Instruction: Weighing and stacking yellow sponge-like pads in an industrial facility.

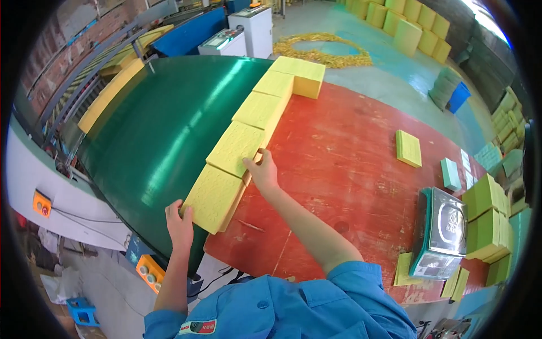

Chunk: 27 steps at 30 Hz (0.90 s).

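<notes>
A row of stacks of yellow sheets, rough on top, runs along the seam between a green belt and a red tabletop. My left hand touches the left edge of the nearest stack, fingers stretched and apart. At the right edge of the second stack, my right hand has its thumb on top and a bent finger along the side. Its other fingers are partly hidden. Farther up the row lie more yellow stacks.
On the right of the tabletop stand a digital scale, a small yellow stack and a pale green block. Taller yellow piles are beyond the scale. An orange button box sits by the belt's near end.
</notes>
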{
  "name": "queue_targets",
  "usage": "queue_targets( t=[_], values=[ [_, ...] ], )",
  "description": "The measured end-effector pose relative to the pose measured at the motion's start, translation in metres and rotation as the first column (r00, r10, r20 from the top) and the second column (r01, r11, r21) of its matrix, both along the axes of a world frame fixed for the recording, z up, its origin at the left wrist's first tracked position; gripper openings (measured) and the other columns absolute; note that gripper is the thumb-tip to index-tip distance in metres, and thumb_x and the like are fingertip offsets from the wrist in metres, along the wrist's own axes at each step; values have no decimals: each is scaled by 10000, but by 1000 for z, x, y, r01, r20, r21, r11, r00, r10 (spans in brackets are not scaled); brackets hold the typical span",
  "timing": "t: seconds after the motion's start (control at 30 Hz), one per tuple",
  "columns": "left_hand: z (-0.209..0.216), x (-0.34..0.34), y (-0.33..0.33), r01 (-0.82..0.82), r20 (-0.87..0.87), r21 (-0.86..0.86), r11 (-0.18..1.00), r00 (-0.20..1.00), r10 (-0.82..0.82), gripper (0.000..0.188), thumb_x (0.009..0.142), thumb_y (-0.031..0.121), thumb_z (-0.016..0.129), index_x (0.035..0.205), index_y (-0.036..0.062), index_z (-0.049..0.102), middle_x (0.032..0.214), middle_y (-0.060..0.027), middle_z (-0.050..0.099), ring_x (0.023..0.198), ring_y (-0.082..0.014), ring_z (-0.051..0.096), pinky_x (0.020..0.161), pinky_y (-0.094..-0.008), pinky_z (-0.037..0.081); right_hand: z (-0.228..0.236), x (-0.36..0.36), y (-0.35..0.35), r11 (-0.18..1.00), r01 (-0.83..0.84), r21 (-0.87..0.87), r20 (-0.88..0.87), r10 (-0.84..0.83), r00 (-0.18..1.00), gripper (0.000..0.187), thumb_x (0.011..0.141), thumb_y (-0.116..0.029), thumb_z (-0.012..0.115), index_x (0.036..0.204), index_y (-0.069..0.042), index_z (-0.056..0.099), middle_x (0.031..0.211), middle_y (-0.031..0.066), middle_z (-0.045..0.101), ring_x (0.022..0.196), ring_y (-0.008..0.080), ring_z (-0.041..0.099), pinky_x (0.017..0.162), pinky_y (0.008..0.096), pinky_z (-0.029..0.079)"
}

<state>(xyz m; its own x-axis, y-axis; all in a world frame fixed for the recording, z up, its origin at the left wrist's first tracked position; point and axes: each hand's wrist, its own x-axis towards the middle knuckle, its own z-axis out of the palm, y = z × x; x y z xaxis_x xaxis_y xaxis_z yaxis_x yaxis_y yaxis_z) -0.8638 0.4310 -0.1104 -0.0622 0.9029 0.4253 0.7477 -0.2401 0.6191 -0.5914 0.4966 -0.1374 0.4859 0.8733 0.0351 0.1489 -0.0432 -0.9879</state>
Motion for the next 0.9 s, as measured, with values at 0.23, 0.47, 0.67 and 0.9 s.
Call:
queue_targets(
  t=[0.23,0.47,0.67,0.9],
  values=[
    [-9,-12,2,103,256,-307,946,967,-22,304,932,191,567,1148,-22,592,1008,-137,604,730,-196,633,504,-286,510,-16,53,-89,998,-50,-24,-417,36,908,515,953,-227,594,1385,-11,415,882,96,627,613,122,598,521,252,462],
    [43,-11,17,18,-445,-221,975,888,-118,427,954,237,555,1282,-33,513,1282,-248,545,1145,-423,543,968,-455,446,-29,127,-187,999,44,5,-304,-41,952,398,949,-145,576,1323,-32,497,880,84,636,638,113,601,570,258,492],
    [120,100,95,347,-258,15,938,907,-332,511,958,281,576,1356,-22,468,1385,-226,485,1308,-360,447,1077,-413,368,-26,173,-261,977,208,49,372,-211,904,400,863,-71,626,1256,-47,558,1082,144,633,959,264,633,819,364,511],
    [112,263,269,375,-232,-84,923,894,-384,669,927,484,558,1370,-9,469,1397,-246,483,1306,-369,463,1076,-425,372,-11,180,-330,946,313,-83,794,-127,595,425,791,-95,663,1210,-62,596,1277,134,560,1269,326,469,1054,487,361]
  ],
)
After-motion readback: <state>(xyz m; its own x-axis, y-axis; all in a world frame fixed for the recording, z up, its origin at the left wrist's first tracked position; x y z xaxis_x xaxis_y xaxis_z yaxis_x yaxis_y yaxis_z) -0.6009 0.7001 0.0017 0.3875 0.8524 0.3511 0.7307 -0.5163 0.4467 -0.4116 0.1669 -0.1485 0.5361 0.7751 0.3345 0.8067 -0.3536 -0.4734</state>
